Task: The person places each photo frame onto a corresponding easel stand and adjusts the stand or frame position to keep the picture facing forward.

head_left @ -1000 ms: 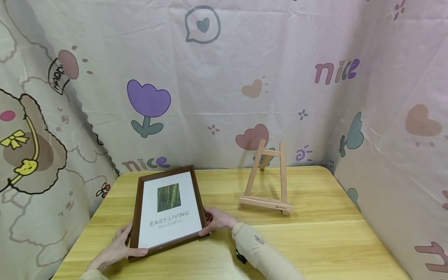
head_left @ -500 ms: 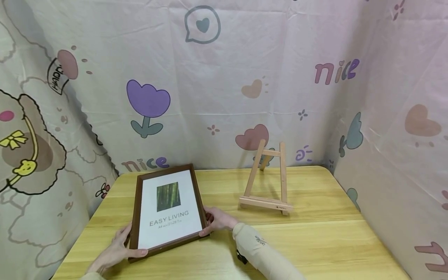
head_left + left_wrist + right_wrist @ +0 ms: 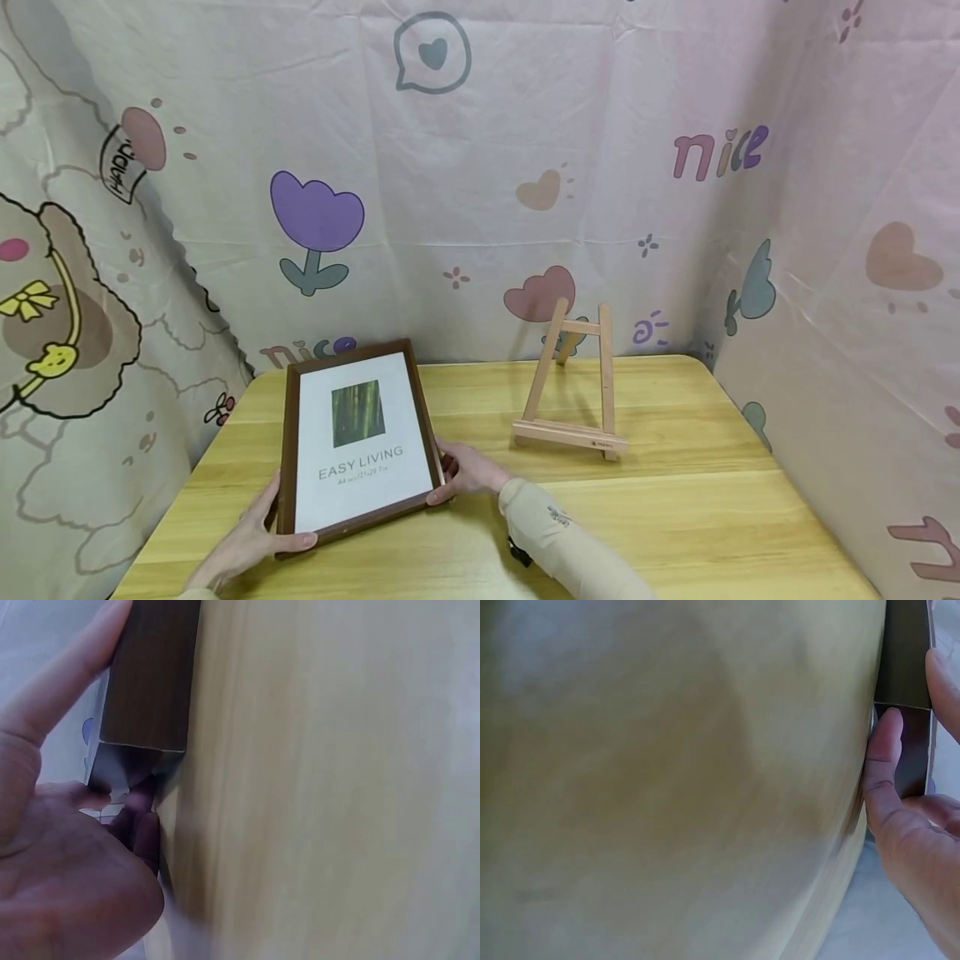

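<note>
A brown picture frame (image 3: 352,515) with a white insert and a small forest picture is on the left of the table, its far edge tilted up. My left hand (image 3: 242,540) grips its near left corner, thumb on the front edge and fingers at the side. At the near right corner my right hand (image 3: 467,473) holds it in the same way, thumb in front. The left wrist view shows the frame's dark edge (image 3: 154,682) between thumb and fingers close over the wood. In the right wrist view fingers (image 3: 885,750) lie along the frame's side.
A small wooden easel (image 3: 607,375) stands upright on the table (image 3: 697,508), right of the frame. Printed cloth (image 3: 450,167) hangs behind and on both sides of the table.
The frame's far edge has risen a little, tipping the frame toward me. Both hands keep hold of the near corners, and the easel has stayed in place.
</note>
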A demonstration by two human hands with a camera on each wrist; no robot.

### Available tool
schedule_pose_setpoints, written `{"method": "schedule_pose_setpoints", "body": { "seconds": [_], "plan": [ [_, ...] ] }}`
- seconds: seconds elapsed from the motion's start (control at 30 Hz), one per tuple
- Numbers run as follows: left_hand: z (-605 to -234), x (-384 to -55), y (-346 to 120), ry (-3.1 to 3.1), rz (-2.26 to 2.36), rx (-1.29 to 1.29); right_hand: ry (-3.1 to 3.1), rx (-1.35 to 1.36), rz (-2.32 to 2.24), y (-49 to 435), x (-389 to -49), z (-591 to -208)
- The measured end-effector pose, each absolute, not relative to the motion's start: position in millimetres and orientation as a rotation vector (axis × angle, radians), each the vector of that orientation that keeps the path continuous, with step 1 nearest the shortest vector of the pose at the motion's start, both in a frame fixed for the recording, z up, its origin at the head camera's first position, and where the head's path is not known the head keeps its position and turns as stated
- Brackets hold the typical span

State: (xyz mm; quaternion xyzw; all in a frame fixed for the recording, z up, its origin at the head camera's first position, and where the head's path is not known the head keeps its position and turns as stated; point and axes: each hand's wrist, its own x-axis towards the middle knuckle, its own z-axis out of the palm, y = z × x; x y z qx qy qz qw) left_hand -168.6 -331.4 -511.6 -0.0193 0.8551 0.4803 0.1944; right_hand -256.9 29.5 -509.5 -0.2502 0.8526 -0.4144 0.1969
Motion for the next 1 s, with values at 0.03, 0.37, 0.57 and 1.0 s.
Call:
{"method": "schedule_pose_setpoints", "body": {
  "seconds": [0.03, 0.37, 0.57, 1.0],
  "plan": [
    [-512.3, -168.6, -331.5, 2.392, 1.369, -0.038, 2.387, -0.707, -1.166, 29.6, -257.1, -509.8],
    [-514.8, -168.9, -328.5, 2.402, 1.414, -0.027, 2.395, -0.773, -1.201, 30.5, -258.8, -511.2],
    [-513.6, -166.9, -326.3, 2.418, 1.406, -0.043, 2.417, -0.777, -1.189, 30.5, -258.1, -509.9],
    [-512.3, -166.3, -326.1, 2.500, 1.364, -0.068, 2.430, -0.801, -1.225, 26.0, -252.3, -507.1]
  ]
}}
